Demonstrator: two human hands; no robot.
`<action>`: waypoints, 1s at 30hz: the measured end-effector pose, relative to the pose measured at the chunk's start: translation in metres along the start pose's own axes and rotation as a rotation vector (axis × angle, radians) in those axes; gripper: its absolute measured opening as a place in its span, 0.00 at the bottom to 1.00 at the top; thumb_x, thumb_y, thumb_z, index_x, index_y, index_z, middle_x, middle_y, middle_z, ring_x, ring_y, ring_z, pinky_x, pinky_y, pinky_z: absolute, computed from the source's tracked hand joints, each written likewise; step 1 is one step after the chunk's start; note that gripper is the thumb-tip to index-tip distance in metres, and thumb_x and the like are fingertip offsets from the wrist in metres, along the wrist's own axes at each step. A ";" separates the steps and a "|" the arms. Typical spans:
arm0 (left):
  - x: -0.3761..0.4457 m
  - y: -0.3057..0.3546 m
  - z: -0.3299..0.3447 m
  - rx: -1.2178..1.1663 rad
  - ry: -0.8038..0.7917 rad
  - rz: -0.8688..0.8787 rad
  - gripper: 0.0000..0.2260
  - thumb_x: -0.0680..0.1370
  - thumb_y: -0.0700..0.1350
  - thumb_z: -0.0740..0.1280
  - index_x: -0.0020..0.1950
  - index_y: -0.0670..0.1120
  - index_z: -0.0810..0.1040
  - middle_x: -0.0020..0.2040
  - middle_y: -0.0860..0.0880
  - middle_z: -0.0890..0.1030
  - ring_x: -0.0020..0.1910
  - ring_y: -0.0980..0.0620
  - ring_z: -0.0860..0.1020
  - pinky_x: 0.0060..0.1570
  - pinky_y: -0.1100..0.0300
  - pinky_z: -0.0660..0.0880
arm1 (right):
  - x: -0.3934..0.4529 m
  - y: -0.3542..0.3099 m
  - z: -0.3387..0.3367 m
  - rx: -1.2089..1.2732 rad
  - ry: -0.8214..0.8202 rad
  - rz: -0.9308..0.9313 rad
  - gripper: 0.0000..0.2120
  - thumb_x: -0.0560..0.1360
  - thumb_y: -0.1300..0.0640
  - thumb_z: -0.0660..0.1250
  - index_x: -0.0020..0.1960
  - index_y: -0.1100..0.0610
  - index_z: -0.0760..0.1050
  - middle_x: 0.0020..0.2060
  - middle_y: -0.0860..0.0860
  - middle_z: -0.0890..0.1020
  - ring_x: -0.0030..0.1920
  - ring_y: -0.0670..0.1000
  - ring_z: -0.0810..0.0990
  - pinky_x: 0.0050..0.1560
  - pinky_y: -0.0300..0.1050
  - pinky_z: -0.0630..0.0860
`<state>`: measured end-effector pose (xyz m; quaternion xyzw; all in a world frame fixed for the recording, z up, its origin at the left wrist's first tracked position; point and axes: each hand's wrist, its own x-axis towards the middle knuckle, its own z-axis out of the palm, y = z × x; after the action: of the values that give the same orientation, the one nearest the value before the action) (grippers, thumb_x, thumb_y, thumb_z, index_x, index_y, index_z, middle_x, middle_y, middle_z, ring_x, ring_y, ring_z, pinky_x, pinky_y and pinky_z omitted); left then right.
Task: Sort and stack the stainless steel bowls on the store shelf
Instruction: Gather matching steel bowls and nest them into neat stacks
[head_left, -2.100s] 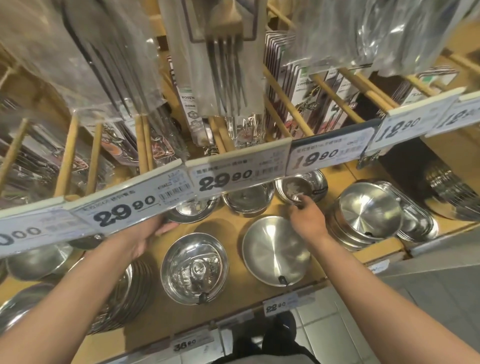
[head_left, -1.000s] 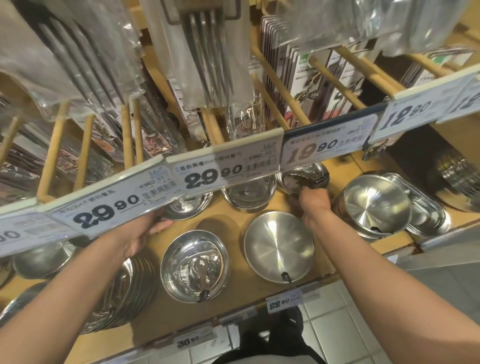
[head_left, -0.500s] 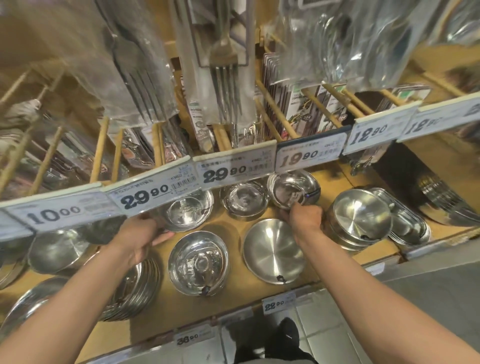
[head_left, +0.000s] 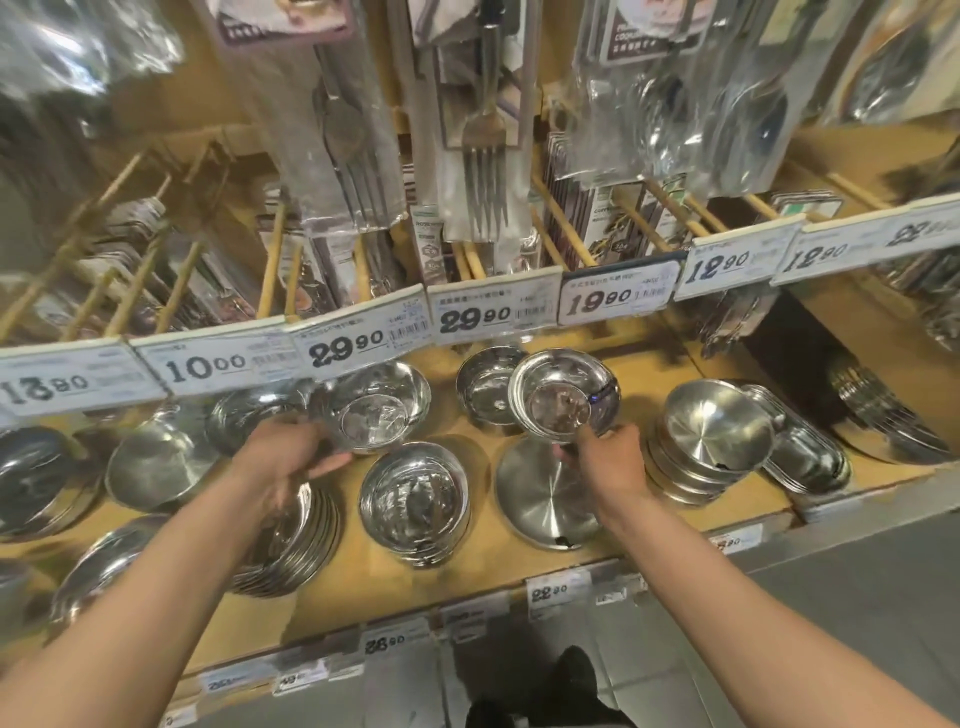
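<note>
My right hand (head_left: 608, 460) grips the near rim of a shiny steel bowl (head_left: 563, 395) and holds it tilted above the wooden shelf (head_left: 779, 506). My left hand (head_left: 288, 457) holds the near edge of another shiny bowl (head_left: 374, 405) in the back row. Behind the lifted bowl sits a small bowl (head_left: 480, 387). In the front row stand a polished bowl stack (head_left: 413, 501) and a matte flat dish (head_left: 540, 493).
A matte bowl stack (head_left: 714, 439) and oval trays (head_left: 802, 457) stand at the right. Plate stacks (head_left: 296, 540) and more bowls (head_left: 156, 462) fill the left. A price-tag rail (head_left: 363, 343) overhangs the back row, with packaged forks (head_left: 483, 171) hanging above.
My right hand has lifted its bowl off the back row and tilted it toward me. My left hand has taken hold of the back-row bowl's edge. The view has tipped upward.
</note>
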<state>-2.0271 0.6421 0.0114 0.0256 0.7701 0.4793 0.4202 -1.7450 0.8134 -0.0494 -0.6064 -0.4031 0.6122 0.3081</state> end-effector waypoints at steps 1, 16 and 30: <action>-0.002 0.000 -0.003 -0.006 -0.006 -0.020 0.06 0.81 0.35 0.65 0.58 0.36 0.75 0.46 0.35 0.81 0.42 0.42 0.85 0.42 0.51 0.84 | -0.005 0.000 -0.004 -0.049 -0.015 -0.007 0.14 0.79 0.63 0.68 0.61 0.59 0.66 0.52 0.58 0.82 0.43 0.56 0.87 0.44 0.50 0.84; -0.091 -0.010 -0.018 -0.144 -0.003 0.052 0.05 0.80 0.31 0.64 0.55 0.35 0.74 0.45 0.35 0.82 0.35 0.45 0.83 0.26 0.62 0.81 | -0.061 -0.030 -0.043 0.036 -0.423 0.010 0.18 0.78 0.66 0.68 0.64 0.53 0.68 0.42 0.55 0.88 0.45 0.58 0.88 0.52 0.53 0.84; -0.212 -0.078 -0.046 -0.321 0.252 0.085 0.05 0.78 0.30 0.65 0.50 0.38 0.75 0.46 0.38 0.85 0.41 0.45 0.85 0.32 0.60 0.83 | -0.091 -0.038 -0.043 -0.085 -0.716 0.019 0.14 0.76 0.68 0.69 0.59 0.56 0.76 0.44 0.57 0.88 0.44 0.58 0.88 0.37 0.44 0.84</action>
<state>-1.8927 0.4738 0.0928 -0.0695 0.7286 0.6124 0.2987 -1.6995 0.7576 0.0311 -0.3695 -0.5051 0.7713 0.1160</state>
